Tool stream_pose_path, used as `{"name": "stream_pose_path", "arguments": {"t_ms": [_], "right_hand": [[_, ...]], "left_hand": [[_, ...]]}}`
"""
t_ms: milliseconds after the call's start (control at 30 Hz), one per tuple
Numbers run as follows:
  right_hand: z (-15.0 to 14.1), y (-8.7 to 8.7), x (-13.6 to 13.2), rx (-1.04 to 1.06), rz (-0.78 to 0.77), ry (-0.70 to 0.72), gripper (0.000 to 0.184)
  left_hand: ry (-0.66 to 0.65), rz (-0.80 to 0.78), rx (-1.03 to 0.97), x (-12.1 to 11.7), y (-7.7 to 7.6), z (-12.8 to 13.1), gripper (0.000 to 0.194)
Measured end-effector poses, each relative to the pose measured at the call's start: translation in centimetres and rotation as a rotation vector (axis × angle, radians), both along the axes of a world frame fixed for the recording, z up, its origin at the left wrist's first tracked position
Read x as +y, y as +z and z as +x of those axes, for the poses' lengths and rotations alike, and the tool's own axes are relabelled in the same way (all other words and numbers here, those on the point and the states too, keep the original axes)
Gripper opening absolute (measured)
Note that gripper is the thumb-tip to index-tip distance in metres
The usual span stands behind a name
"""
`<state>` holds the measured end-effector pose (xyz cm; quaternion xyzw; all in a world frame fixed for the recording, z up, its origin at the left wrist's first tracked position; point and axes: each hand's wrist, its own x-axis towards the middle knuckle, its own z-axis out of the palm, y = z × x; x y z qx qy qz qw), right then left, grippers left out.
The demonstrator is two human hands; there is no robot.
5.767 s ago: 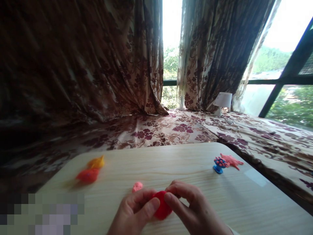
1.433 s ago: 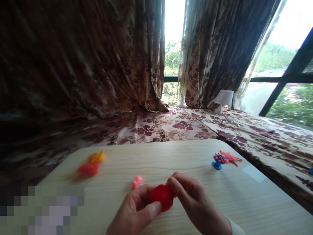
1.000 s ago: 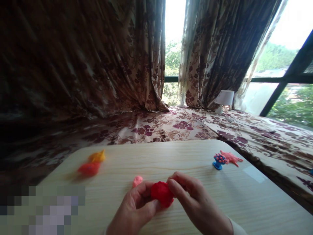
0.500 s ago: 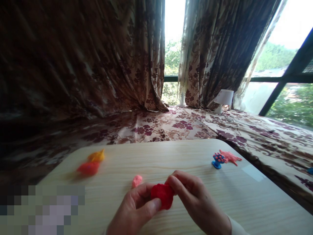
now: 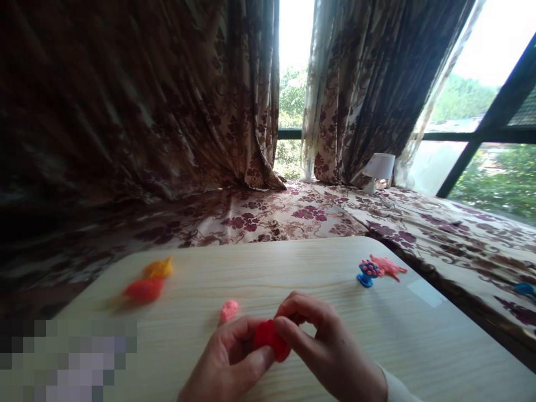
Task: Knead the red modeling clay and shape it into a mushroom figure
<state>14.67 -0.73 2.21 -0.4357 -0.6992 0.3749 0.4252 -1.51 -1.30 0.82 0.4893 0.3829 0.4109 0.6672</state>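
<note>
A piece of red modelling clay point(image 5: 268, 338) is held above the near part of the table. My left hand point(image 5: 234, 357) grips it from the left, with the thumb in front. From the right, my right hand point(image 5: 320, 340) pinches the clay's upper right edge between thumb and fingers. Just beyond my left fingers lies a small pink lump of clay point(image 5: 229, 310). Farther right stands a blue clay piece point(image 5: 368, 272) with a footed base and pink dots on top. A flat, spiky pink clay piece point(image 5: 389, 267) lies beside it.
On the light wooden table point(image 5: 259, 273), an orange-red clay lump point(image 5: 144, 290) and a yellow one point(image 5: 159, 268) lie at the left. A white lamp point(image 5: 379, 167) stands on floral cloth point(image 5: 310, 213) by the window. A blue item point(image 5: 524, 288) is at the far right.
My right thumb has moved onto the front of the red clay and now covers more of it. Everything has shifted slightly left in view.
</note>
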Motion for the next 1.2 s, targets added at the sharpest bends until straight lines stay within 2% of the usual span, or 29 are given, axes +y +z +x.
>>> {"name": "stream_pose_path", "arguments": {"t_ms": [67, 233, 367, 467, 600, 700, 800, 967, 1200], "right_hand": [[-0.08, -0.02, -0.02, 0.004, 0.013, 0.005, 0.023], [0.06, -0.15, 0.03, -0.007, 0.016, -0.033, 0.040], [0.09, -0.18, -0.02, -0.040, 0.001, -0.022, 0.032], [0.05, -0.41, 0.03, -0.015, 0.004, -0.041, 0.036], [0.14, -0.32, 0.03, 0.070, -0.095, -0.031, 0.042], [0.08, 0.02, -0.10, 0.039, -0.099, -0.012, 0.035], [-0.11, 0.11, -0.13, 0.028, -0.087, 0.007, 0.030], [-0.17, -0.26, -0.07, 0.064, -0.102, -0.017, 0.040], [-0.11, -0.53, -0.07, 0.041, -0.047, -0.035, 0.038]], "left_hand": [[-0.004, 0.011, 0.005, -0.05, 0.07, 0.09, 0.019], [0.012, 0.000, 0.012, -0.12, 0.26, 0.09, 0.021], [0.011, -0.002, 0.028, -0.05, 0.32, -0.01, 0.020], [-0.020, 0.001, 0.015, 0.03, 0.25, -0.13, 0.019], [0.005, -0.096, -0.099, 0.07, -0.01, -0.22, 0.025], [0.044, -0.144, -0.161, 0.05, -0.10, -0.25, 0.026], [0.038, -0.119, -0.165, -0.02, -0.02, -0.35, 0.023], [0.022, -0.054, -0.099, -0.07, 0.24, -0.50, 0.020], [0.007, -0.057, -0.081, -0.11, 0.29, -0.41, 0.016]]}}
